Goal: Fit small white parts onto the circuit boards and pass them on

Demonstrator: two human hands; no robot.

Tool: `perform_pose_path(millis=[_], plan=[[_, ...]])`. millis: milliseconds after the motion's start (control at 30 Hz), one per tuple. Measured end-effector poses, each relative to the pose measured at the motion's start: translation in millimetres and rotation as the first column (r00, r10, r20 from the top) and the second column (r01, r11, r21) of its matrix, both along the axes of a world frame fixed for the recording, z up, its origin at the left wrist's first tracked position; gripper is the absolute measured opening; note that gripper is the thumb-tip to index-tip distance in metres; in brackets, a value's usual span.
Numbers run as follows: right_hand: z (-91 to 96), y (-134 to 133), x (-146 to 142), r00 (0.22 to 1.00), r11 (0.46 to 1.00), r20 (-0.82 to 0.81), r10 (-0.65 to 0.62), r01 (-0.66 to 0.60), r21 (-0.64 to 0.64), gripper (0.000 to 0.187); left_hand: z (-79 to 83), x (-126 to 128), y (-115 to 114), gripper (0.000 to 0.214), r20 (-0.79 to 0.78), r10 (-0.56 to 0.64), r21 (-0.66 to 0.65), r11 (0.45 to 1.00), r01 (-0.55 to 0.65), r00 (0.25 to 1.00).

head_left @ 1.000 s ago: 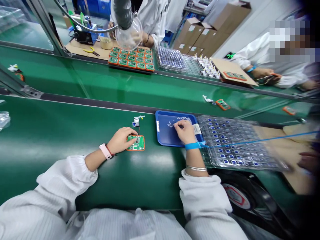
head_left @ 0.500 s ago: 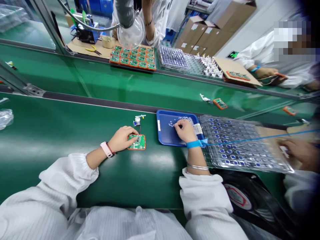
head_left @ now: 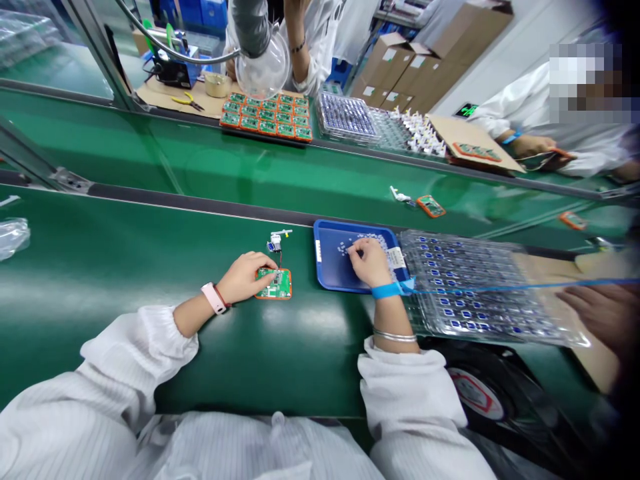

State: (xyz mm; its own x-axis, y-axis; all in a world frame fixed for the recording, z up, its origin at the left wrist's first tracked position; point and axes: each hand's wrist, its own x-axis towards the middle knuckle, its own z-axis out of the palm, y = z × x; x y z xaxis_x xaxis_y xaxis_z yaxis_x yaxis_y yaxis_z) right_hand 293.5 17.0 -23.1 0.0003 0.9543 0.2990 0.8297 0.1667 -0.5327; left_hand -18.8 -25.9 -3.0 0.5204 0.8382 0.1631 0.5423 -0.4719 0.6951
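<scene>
My left hand (head_left: 245, 277) rests with its fingertips on a green circuit board in an orange frame (head_left: 273, 285), on the green conveyor belt (head_left: 100, 267). Just beyond the board lies a small component (head_left: 274, 241) trailing a thin wire towards it. My right hand (head_left: 370, 263) sits inside a blue plastic tray (head_left: 330, 263), its fingertips among small white parts (head_left: 342, 248). Whether those fingers pinch a part is hidden. A blue strap (head_left: 393, 290) circles my right wrist, with its cord running off to the right.
A clear blister tray with blue parts (head_left: 463, 287) lies right of the blue tray, and a co-worker's hand (head_left: 597, 310) is at its far edge. A round fan (head_left: 475, 393) sits below. Beyond the dark belt rail (head_left: 200, 203), a second belt carries boards and loose components.
A co-worker's hand has come in from the right, beside the blister tray. The loose board and white part on the far belt have moved left. My hands have barely moved.
</scene>
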Motion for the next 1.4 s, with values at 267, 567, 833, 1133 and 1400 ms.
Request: perform_pose_path(millis=[267, 567, 833, 1133, 1400], plan=[[24.1, -57, -118, 0.873, 0.912, -0.285, 0.397, -0.411, 0.011, 0.014, 1.4, 6, -5, 0.012, 0.162, 0.046, -0.002, 0.999, -0.047, 0.986], [5.5, -62, -132, 0.859, 0.901, -0.319, 0.401, -0.432, -0.032, 0.012, -2.7, 6, -3, 0.007, 0.131, 0.068, -0.023, 0.998, -0.066, 0.989], [4.1, -54, -134, 0.87, 0.898, -0.344, 0.354, -0.419, -0.137, 0.014, 5.4, 10, 6, 0.011, -0.031, 0.1, -0.152, 0.983, -0.104, 0.994], [27.4, -57, -118, 0.869, 0.917, -0.307, 0.389, -0.398, 0.036, 0.012, 3.5, -14, -14, 0.066, -0.149, -0.088, 0.114, 0.988, 0.106, 0.985], [7.3, -12, 4, 0.983, 0.996, -0.171, -0.072, 0.079, 0.032, 0.006, 28.3, -10, 18, 0.058, -0.029, -0.004, -0.062, 0.998, 0.002, 1.0]])
